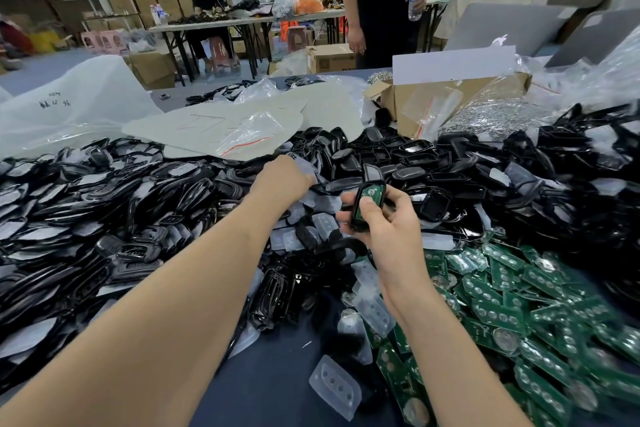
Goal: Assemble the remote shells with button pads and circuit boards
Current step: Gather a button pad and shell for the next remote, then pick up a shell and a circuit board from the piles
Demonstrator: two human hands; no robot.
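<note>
left hand [282, 177] — arm outstretched, fingers hidden | right hand [381, 222] — grips remote shell [370, 193], thumb pressing

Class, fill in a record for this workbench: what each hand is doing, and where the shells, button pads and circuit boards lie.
Right hand: holds a black shell with a green board seated in it
Left hand: reaches forward into the parts; fingers hidden
Shells: heaped left and far side
Button pads: clear, scattered in the middle
Circuit boards: green heap, right
</note>
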